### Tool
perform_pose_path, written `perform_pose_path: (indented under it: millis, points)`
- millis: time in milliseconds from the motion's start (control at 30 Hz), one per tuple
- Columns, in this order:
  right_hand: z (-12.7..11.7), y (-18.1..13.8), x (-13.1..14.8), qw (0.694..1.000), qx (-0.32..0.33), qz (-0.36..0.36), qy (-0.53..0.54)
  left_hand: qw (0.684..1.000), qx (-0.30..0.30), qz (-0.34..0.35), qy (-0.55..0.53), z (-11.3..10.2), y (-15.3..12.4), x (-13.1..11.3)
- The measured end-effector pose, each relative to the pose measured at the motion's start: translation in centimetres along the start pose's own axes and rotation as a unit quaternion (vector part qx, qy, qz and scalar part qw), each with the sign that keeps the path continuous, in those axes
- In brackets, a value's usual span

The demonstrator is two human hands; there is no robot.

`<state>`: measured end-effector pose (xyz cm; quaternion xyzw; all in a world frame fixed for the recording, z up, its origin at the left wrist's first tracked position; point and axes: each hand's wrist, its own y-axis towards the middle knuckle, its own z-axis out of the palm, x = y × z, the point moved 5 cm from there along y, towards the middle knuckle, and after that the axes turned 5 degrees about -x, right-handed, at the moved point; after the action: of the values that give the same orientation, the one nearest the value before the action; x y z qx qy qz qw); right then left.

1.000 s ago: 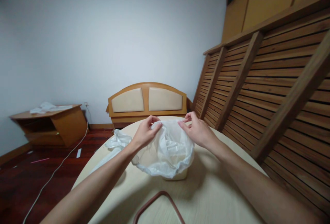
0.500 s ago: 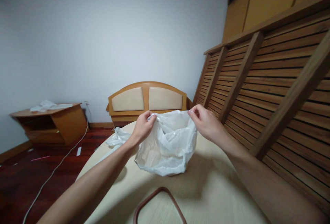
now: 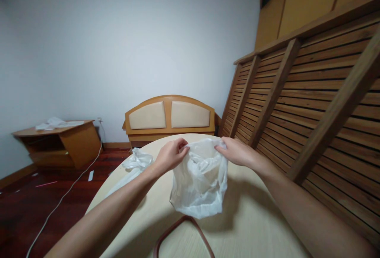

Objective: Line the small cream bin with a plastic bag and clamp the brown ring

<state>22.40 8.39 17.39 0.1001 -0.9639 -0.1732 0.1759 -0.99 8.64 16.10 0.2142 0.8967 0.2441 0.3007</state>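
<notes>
A thin white plastic bag [image 3: 198, 186] hangs between my two hands over the round table. My left hand [image 3: 172, 154] pinches its upper left edge, and my right hand [image 3: 234, 150] pinches the upper right edge. Crumpled plastic shows through the sheer front; whether anything lies inside, I cannot tell. Just left of my left wrist, another white plastic bag [image 3: 138, 159] lies bunched on the table, partly covered by my forearm. Close to me a brown bent frame or handle [image 3: 169, 230] rests on the tabletop, cut off by the lower picture edge.
The pale round table [image 3: 255, 218] stands before a wooden headboard [image 3: 169, 131]. A slatted wooden panel [image 3: 314, 103] leans along the right side. On the left is a low cabinet [image 3: 80, 143] with white sheets on top; a white cable [image 3: 71, 186] crosses the dark floor.
Both hands have come down with the bag and slightly closer together. The bag now hangs flatter and longer, its bottom lower and nearer to me.
</notes>
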Motion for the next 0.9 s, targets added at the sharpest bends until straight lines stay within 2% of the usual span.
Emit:
perform_pose_path:
  millis: [67, 167, 233, 333, 433, 500, 533, 633, 700, 733, 800, 900]
  points:
    - [-0.5, 0.7, -0.4, 0.998, -0.056, -0.001, 0.029, 0.999, -0.032, -0.009, -0.021, -0.5, 0.9, 0.3]
    - [-2.0, 1.8, -1.2, 0.979, -0.172, -0.003, 0.105, 0.988, -0.138, -0.025, -0.058, -2.3, 2.3, 0.9]
    - [-2.7, 2.2, -1.7, 0.971, -0.21, 0.004, 0.113, 0.98, -0.182, -0.028, -0.081, -3.5, 3.1, 1.1]
    - [-3.4, 2.1, -1.6, 0.968, -0.25, 0.005, 0.027, 0.976, -0.199, -0.035, -0.082, -4.7, 3.9, 1.2]
    - [-3.6, 0.8, 0.1, 0.948, -0.307, -0.065, -0.05, 0.98, -0.193, -0.047, -0.025, -5.2, 4.2, 1.3]
    - [-2.8, -0.5, 2.0, 0.946, -0.286, -0.146, -0.038, 0.982, -0.183, -0.037, 0.022, -4.9, 4.0, 1.1]
    - [-2.0, -1.2, 3.1, 0.95, -0.245, -0.192, -0.02, 0.981, -0.187, -0.017, 0.041, -4.7, 3.8, 0.8]
    - [0.6, -3.2, 5.5, 0.948, -0.119, -0.294, 0.013, 0.974, -0.175, 0.112, 0.09, -3.5, 2.8, -1.1]
    - [1.8, -4.1, 6.2, 0.946, -0.073, -0.317, 0.002, 0.969, -0.09, 0.203, 0.11, -1.8, 2.1, -2.2]
    - [2.1, -4.4, 6.3, 0.945, -0.062, -0.32, -0.004, 0.967, -0.044, 0.224, 0.116, -1.0, 1.8, -2.4]
    - [2.1, -4.6, 6.0, 0.945, -0.061, -0.321, -0.004, 0.97, 0.016, 0.213, 0.119, 0.1, 1.7, -2.0]
    - [1.2, -5.0, 5.5, 0.934, -0.072, -0.349, 0.032, 0.989, 0.043, 0.116, 0.086, 0.8, 2.4, -0.2]
